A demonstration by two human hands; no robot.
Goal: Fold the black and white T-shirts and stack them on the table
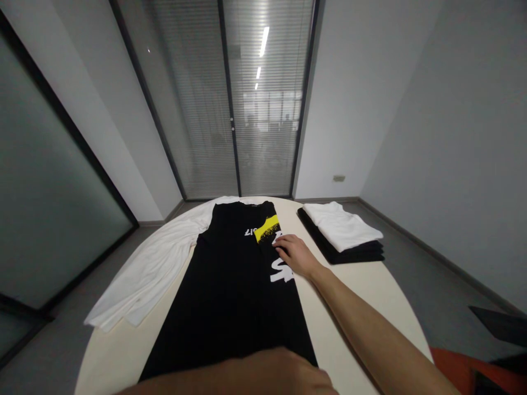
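A black T-shirt (230, 296) lies spread lengthwise on the table, its collar at the far end. Part of it, with a yellow and white print, lies folded inward along the right edge. My right hand (295, 253) is at that edge, thumb and fingers closed on the cloth beside the white lettering. Across the near end reaches my left hand (284, 373), over the lower right part of the T-shirt. It is blurred and its fingertips run out below the frame, so its grip is hidden.
A white long-sleeved garment (160, 258) lies along the left side of the pale round table (395, 307). Folded black clothes (358, 253) with a white one (343, 225) on top are stacked at the right. Something red (465, 373) stands beyond the table's lower right.
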